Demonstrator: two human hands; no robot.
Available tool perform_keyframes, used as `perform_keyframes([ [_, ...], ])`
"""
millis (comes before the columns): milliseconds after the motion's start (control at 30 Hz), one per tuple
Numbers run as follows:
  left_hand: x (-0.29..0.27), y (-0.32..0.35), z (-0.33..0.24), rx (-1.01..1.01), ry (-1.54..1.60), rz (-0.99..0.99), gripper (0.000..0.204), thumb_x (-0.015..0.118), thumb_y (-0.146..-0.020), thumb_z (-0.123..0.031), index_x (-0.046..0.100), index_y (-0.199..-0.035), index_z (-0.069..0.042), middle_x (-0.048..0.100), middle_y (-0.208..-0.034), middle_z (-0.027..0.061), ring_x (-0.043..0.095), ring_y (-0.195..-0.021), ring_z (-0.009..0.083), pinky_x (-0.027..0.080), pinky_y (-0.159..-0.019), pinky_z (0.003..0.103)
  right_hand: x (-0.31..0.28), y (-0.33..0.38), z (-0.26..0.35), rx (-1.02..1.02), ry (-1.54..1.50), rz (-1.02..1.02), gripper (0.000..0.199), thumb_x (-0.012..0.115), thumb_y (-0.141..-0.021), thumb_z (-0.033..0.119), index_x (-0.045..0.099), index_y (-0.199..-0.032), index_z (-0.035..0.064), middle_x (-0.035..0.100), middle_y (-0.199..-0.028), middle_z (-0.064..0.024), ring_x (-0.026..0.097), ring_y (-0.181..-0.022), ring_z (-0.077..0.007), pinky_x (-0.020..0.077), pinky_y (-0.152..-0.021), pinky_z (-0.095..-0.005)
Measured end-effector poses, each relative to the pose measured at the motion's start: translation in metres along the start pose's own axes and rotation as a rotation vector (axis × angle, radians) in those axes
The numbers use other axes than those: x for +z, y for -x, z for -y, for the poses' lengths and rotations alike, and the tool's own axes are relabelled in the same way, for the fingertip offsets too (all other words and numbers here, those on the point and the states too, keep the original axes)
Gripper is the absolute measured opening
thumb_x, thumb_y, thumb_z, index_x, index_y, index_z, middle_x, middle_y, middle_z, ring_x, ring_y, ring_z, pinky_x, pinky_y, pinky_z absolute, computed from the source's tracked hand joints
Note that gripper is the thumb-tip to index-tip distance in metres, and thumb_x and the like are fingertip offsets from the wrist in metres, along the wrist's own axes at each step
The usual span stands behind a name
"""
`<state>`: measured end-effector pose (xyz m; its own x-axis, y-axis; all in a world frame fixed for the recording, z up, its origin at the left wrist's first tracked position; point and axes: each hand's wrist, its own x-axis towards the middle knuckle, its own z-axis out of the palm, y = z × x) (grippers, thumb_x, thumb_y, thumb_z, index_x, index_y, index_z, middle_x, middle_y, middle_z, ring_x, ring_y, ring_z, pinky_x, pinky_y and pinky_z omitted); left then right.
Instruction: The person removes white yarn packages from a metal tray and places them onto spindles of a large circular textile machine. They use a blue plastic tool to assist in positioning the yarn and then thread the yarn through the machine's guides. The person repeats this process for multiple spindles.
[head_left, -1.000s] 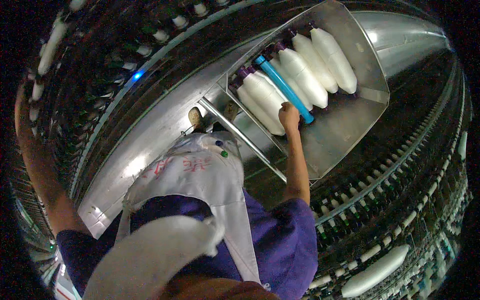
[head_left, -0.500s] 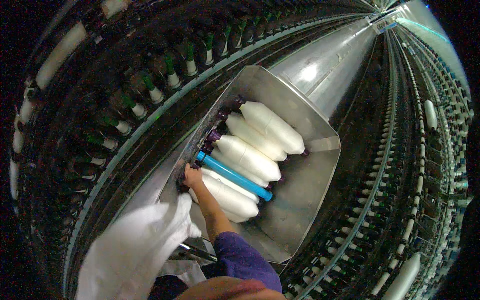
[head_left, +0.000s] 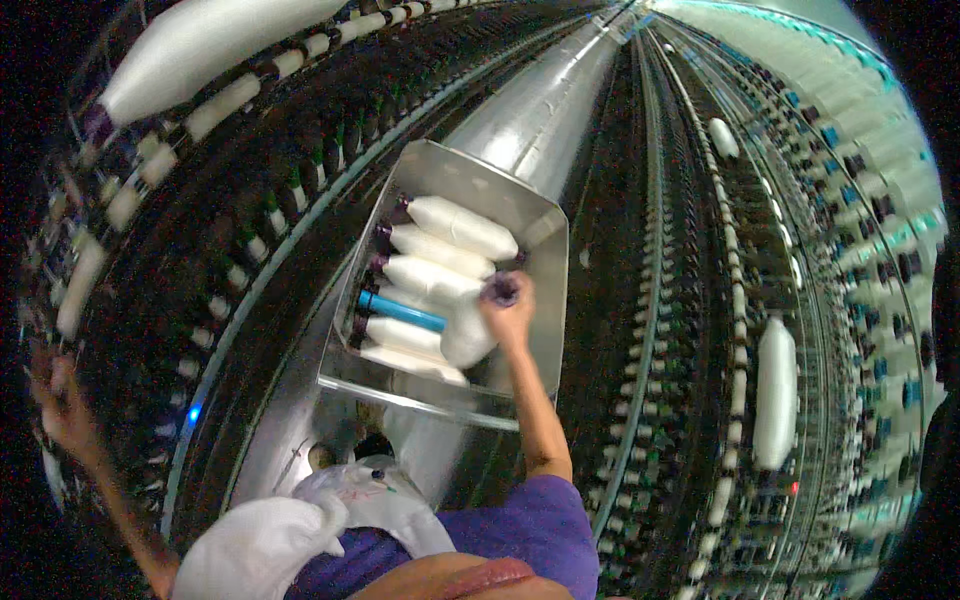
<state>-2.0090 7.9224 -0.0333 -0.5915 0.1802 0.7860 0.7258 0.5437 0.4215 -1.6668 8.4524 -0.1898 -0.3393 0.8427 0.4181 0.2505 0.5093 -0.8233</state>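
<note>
My right hand (head_left: 515, 310) is closed around the purple end of a white roving bobbin (head_left: 467, 338), tilted up over the metal bin (head_left: 548, 225). Beneath it in the bin lie several more white bobbins (head_left: 465, 228) with purple ends, side by side. A bare blue tube (head_left: 403, 308) rests among them, partly hidden by the held bobbin. Far to the left, my left hand (head_left: 68, 405) is raised beside the spinning machine; it looks dim and slightly blurred, its fingers apart, and nothing shows in it.
Rows of small spindles (head_left: 297, 192) run along the machine on the left, behind a rail. A large white bobbin (head_left: 200, 50) hangs at upper left. Another machine (head_left: 640, 330) stands to the right, with a white bobbin (head_left: 775, 395) hanging there. A shiny metal surface (head_left: 530, 100) extends beyond the bin.
A hand was low at the bin's left side beside the bobbins; now my right hand holds a bobbin lifted off the others. My left hand has come into view at far left. The view has shifted.
</note>
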Motion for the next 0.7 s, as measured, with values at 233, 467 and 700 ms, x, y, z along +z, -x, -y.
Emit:
perform_keyframes([
  [233,0.135,0.147,-0.247,-0.987,1.320,1.653,0.067,0.048,-0.092,-0.051,0.030,-0.142,-0.010,0.046,-0.135,0.0186,0.045,-0.125,0.0289,0.039,-0.101,0.044,-0.102,0.098,0.237,-0.372,-0.488,-0.514,0.056,0.070,-0.070,-0.001,0.042,-0.118,0.0018,0.059,-0.106,-0.0155,0.057,-0.102,-0.0264,0.0422,-0.095,-0.0422],
  [467,0.087,0.167,-0.360,-1.163,2.396,1.181,0.095,0.045,-0.075,-0.078,0.034,-0.140,-0.009,0.045,-0.137,0.0111,0.044,-0.125,0.0279,0.037,-0.104,0.049,-0.151,0.263,0.285,-0.336,-0.837,-0.113,0.053,0.068,-0.080,0.036,0.041,-0.117,0.0097,0.057,-0.116,-0.0142,0.047,-0.121,-0.0304,0.0356,-0.103,-0.0504],
  [700,0.058,0.205,-0.391,-0.776,2.167,1.507,0.100,0.071,-0.067,-0.064,0.033,-0.138,-0.004,0.049,-0.131,0.0113,0.047,-0.121,0.0243,0.040,-0.102,0.042,-0.241,0.360,0.238,0.250,-0.845,-0.090,0.072,0.073,-0.070,0.007,0.036,-0.132,0.0042,0.049,-0.127,-0.0096,0.044,-0.123,-0.0248,0.0379,-0.102,-0.0413],
])
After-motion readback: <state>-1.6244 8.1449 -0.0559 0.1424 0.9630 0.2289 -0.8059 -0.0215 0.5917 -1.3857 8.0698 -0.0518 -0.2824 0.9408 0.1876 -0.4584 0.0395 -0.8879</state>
